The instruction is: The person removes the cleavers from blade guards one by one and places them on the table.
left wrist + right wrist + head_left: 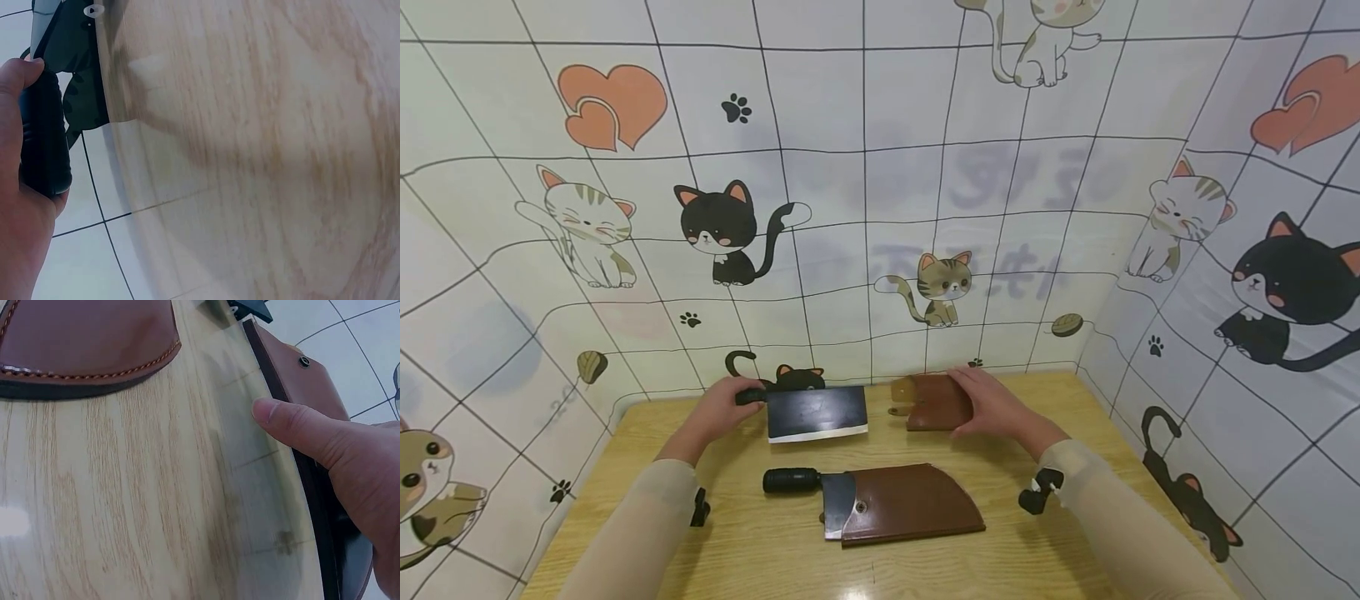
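Observation:
My left hand (718, 408) grips the black handle (47, 137) of a cleaver at the back left of the table. Its broad dark blade (817, 412) points right, with the pale cutting edge toward me. To the right, my right hand (992, 404) holds a brown leather sheath (936, 404) by its right end, thumb on the near side. The sheath's other fingers' side is hidden. A snap stud (304, 362) shows on its flap in the right wrist view. Blade and sheath are apart, with a small gap between them.
Closer to me, a second cleaver with a black handle (792, 480) lies in a brown stitched sheath (917, 504) on the wooden table (737, 558). A white cat-print sheet (850, 192) rises behind the table and along both sides.

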### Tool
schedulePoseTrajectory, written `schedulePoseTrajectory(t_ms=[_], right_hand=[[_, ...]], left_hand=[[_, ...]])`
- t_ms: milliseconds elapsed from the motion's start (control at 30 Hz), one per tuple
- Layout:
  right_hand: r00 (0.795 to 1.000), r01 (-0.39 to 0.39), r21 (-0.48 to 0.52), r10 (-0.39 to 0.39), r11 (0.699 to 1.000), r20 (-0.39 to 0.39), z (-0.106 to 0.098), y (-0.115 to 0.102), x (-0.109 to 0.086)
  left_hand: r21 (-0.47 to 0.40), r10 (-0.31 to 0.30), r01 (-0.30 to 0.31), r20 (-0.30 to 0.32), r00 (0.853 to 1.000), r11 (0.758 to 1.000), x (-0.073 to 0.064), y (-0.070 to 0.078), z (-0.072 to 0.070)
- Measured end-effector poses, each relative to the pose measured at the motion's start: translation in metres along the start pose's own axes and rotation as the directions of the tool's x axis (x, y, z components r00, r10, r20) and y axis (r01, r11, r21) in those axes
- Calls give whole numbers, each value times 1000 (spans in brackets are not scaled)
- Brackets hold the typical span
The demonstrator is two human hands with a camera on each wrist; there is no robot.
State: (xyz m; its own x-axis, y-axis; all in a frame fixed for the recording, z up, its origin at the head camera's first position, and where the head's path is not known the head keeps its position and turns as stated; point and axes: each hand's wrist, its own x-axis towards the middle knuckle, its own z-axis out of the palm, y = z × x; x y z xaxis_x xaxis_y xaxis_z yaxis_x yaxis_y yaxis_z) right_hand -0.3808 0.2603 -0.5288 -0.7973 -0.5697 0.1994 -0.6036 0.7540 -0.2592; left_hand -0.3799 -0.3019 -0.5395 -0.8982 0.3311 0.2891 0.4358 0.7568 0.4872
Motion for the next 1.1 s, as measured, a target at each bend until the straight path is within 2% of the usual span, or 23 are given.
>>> schedulePoseTrajectory(t_ms=[133,367,467,600,867,1100], right_hand=[[1000,-13,5,13,1000,12,2,3,-1],[1000,3,15,-4,1000,24,9,8,-1],[999,-18,25,17,1000,43,11,7,-2],[997,-45,36,42,998,63,12,6,-1],[994,-18,52,12,998,109,21,13,3],[983,-57,63,45,996,176,22,15,5]], left_hand=[[3,-11,11,7,1000,1000,-1,-1,1],[19,-70,69,34,997,997,-4,-8,3],[12,-83,83,49,995,997,-3,-10,5],[11,-89,88,68,994,996,0,-11,9],[9,-112,112,89,990,994,1,-11,13],[39,-123,119,109,986,992,0,-16,18]])
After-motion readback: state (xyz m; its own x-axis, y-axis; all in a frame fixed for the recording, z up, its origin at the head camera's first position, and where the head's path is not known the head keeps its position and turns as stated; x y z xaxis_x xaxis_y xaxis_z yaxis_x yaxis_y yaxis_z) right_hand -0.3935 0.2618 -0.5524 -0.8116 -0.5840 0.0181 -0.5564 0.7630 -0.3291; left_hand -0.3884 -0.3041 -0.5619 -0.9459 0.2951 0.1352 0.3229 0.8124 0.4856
